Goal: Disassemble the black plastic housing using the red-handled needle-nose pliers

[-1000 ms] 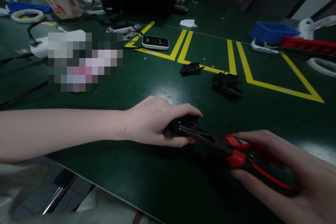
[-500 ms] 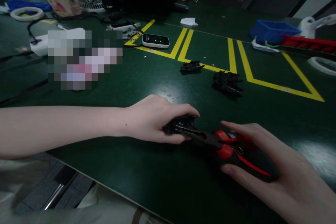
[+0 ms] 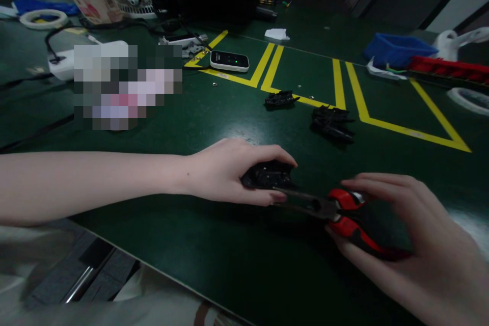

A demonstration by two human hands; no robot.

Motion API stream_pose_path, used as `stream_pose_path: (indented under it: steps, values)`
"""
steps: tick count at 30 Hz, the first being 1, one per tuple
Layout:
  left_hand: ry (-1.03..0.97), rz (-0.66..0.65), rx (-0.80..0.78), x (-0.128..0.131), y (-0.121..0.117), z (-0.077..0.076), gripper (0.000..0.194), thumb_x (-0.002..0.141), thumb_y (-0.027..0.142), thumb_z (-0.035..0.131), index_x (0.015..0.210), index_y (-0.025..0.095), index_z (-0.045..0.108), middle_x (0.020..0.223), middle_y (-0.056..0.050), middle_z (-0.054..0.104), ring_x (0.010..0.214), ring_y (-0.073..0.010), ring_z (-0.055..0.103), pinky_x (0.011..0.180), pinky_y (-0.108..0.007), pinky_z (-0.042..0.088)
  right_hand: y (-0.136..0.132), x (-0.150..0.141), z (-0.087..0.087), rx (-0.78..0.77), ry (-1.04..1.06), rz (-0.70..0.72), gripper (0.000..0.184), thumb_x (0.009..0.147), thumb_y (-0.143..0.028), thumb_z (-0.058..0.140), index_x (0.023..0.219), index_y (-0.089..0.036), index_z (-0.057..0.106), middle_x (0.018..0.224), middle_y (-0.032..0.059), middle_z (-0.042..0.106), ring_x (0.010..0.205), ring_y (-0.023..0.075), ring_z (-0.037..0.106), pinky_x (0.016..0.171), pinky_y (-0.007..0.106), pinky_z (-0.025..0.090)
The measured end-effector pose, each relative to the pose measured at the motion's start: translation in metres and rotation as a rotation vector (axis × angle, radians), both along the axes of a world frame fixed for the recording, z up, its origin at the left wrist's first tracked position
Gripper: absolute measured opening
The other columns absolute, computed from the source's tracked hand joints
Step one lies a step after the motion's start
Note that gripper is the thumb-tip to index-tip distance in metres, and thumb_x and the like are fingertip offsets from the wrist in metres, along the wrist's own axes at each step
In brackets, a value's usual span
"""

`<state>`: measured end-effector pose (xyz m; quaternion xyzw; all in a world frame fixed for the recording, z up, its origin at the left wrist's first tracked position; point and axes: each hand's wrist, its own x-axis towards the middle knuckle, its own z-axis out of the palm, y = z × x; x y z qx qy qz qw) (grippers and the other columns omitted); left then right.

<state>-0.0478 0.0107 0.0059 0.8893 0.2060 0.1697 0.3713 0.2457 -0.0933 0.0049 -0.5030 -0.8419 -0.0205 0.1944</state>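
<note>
Near the front of the green table, my left hand [image 3: 233, 170] grips a black plastic part [image 3: 269, 175] between thumb and fingers. My right hand [image 3: 416, 229] is closed round the handles of long-nose pliers [image 3: 324, 208] with red and black grips. The plier jaws are parted, and their tips reach the near side of the black part by the fingers of my left hand. Whether the tips touch the part I cannot tell. Farther back lie a small black plastic piece [image 3: 280, 99] and a larger clump of black plastic pieces [image 3: 331, 123].
Yellow tape [image 3: 313, 102] marks bays on the green table [image 3: 171, 234]. A white device [image 3: 229, 61] with a green light sits beyond my left hand. At the back right stand a blue bin [image 3: 397, 50] and a red strip [image 3: 446, 69]. A white power strip [image 3: 63, 63] with cables lies left.
The pliers have shifted right and slightly down, their jaws spreading and backing away from the black part's middle. My right hand moved right with them. My left hand still holds the part.
</note>
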Motion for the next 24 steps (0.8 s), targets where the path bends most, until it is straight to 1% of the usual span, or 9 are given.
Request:
stream_pose_path:
  steps: [4,6,8,10,12,16,19,22,24]
  values:
    - [-0.090,-0.136,-0.113,0.000,0.003,0.001,0.049,0.095,0.035,0.074,0.136,0.013,0.060,0.119,-0.009,0.077,0.094,-0.0184,0.075,0.076,-0.026,0.055,-0.001,0.003,0.004,0.092,0.074,-0.111,0.040,0.091,-0.037,0.067,0.128,-0.026,0.056,0.119,0.0124,0.065,0.108,0.0329,0.065,0.086,0.050,0.055]
    - [-0.109,-0.211,-0.166,0.000,0.003,0.001,0.048,0.093,0.032,0.077,0.135,0.014,0.061,0.121,-0.009,0.077,0.099,-0.0190,0.075,0.080,-0.025,0.056,0.000,0.006,0.004,0.132,0.110,-0.110,0.039,0.089,-0.037,0.070,0.125,-0.026,0.057,0.117,0.0126,0.066,0.105,0.0331,0.066,0.083,0.051,0.056]
    - [-0.122,-0.242,-0.202,0.001,0.003,0.001,0.046,0.091,0.028,0.080,0.133,0.017,0.063,0.123,-0.008,0.078,0.102,-0.0192,0.075,0.082,-0.025,0.056,0.000,0.008,0.004,0.149,0.122,-0.095,0.041,0.088,-0.040,0.072,0.124,-0.026,0.059,0.116,0.0123,0.066,0.101,0.0329,0.067,0.078,0.051,0.057]
    - [-0.134,-0.243,-0.214,0.002,0.002,0.001,0.045,0.090,0.027,0.081,0.131,0.018,0.064,0.122,-0.007,0.078,0.101,-0.0184,0.075,0.081,-0.024,0.056,-0.001,0.009,0.004,0.160,0.119,-0.083,0.040,0.088,-0.041,0.073,0.124,-0.028,0.060,0.115,0.0114,0.068,0.098,0.0322,0.069,0.075,0.050,0.058]
    - [-0.147,-0.243,-0.204,0.002,0.001,0.001,0.045,0.090,0.027,0.081,0.130,0.015,0.065,0.118,-0.008,0.079,0.097,-0.0178,0.075,0.079,-0.023,0.056,-0.002,0.008,0.005,0.185,0.105,-0.073,0.039,0.089,-0.039,0.074,0.125,-0.029,0.061,0.114,0.0101,0.070,0.097,0.0315,0.070,0.077,0.050,0.058]
    - [-0.138,-0.243,-0.196,0.002,0.001,0.000,0.050,0.092,0.032,0.079,0.134,0.008,0.064,0.110,-0.011,0.079,0.091,-0.0185,0.075,0.074,-0.024,0.055,0.004,0.005,0.007,0.238,0.022,-0.048,0.039,0.092,-0.037,0.072,0.129,-0.027,0.061,0.121,0.0113,0.070,0.108,0.0329,0.070,0.089,0.052,0.059]
    - [-0.134,-0.221,-0.224,0.003,0.002,0.000,0.049,0.091,0.034,0.079,0.132,0.009,0.066,0.103,-0.009,0.079,0.083,-0.0164,0.073,0.069,-0.022,0.053,0.019,0.004,0.003,0.259,-0.035,0.044,0.037,0.097,-0.034,0.064,0.132,-0.024,0.059,0.126,0.0121,0.069,0.117,0.0329,0.069,0.097,0.051,0.059]
    - [-0.139,-0.189,-0.245,0.004,0.003,-0.001,0.045,0.088,0.034,0.082,0.123,0.008,0.069,0.086,-0.003,0.075,0.070,-0.0123,0.067,0.060,-0.019,0.049,0.034,0.002,-0.004,0.257,-0.025,0.111,0.037,0.099,-0.034,0.060,0.134,-0.023,0.057,0.127,0.0123,0.068,0.117,0.0326,0.069,0.095,0.049,0.060]
    - [-0.153,-0.176,-0.256,0.006,0.003,-0.001,0.042,0.087,0.033,0.084,0.118,0.009,0.070,0.081,-0.001,0.072,0.067,-0.0109,0.065,0.057,-0.017,0.047,0.040,0.001,-0.008,0.231,0.008,0.134,0.038,0.099,-0.038,0.059,0.134,-0.024,0.057,0.125,0.0123,0.068,0.114,0.0331,0.070,0.091,0.051,0.061]
